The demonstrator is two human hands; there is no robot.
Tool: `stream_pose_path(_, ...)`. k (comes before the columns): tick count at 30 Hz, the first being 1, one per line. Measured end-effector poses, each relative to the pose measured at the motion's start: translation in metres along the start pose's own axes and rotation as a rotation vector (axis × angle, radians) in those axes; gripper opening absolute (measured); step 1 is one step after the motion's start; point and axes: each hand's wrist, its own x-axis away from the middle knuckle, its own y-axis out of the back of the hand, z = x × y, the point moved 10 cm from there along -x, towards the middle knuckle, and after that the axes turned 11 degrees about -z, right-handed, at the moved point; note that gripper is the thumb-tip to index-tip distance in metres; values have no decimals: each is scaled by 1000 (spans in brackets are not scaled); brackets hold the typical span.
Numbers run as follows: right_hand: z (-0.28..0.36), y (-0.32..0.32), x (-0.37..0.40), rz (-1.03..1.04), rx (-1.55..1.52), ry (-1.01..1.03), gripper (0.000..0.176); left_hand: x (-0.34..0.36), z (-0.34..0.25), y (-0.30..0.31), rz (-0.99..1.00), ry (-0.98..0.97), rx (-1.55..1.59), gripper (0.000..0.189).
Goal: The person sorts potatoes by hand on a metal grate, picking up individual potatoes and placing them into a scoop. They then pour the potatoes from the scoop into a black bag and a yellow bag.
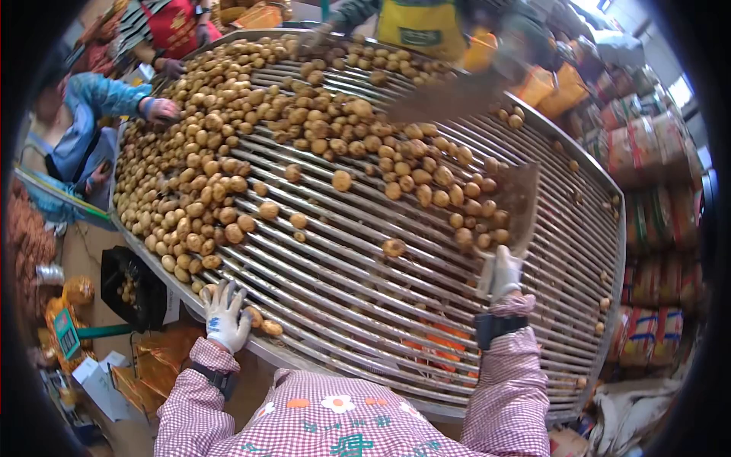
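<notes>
Potatoes (327, 126) lie in a broad heap over the left and far side of a slatted metal sorting table (343, 251). My right hand (500, 276), in a whitish glove, is closed on the near end of a flat brown board (524, 202). The board stands on edge across the slats, with a band of potatoes against its left face. At the near left rim, my left hand (227, 318) rests gloved with its fingers spread, holding nothing. Two or so loose potatoes (270, 327) lie just right of its fingertips.
Across the table, a person in a yellow apron (421, 30) is beside a blurred brown panel (449, 97). At the left, a blue-sleeved person's gloved hand (161, 110) touches the heap. Full sacks (640, 145) are stacked right; a black container (133, 289) sits lower left.
</notes>
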Motion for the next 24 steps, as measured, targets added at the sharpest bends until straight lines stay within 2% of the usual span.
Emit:
stream_pose_path(1,8,-36,20,22,80,-38,58,-1,-2,4,-6,13,11,53)
stream_pose_path(6,16,-215,71,329,423,372,20,1,5,8,-48,18,70,53)
stream_pose_path(8,17,-277,96,404,483,478,21,1,7,7,-67,10,88,51)
stream_pose_path(14,0,-452,158,583,296,243,19,1,12,9,-107,13,135,46)
stream_pose_path(16,-29,-555,172,768,52,418,30,-2,13,11,-115,6,133,47)
stream_pose_path(18,89,-482,286,707,119,54,46,2,14,10,-115,9,130,49)
stream_pose_path(21,112,-492,315,701,201,414,79,-1,13,18,-103,22,140,45)
stream_pose_path(22,114,-490,324,721,164,418,94,-1,13,19,-118,23,135,45)
stream_pose_path(24,115,-460,311,740,303,531,89,3,14,18,-149,13,135,45)
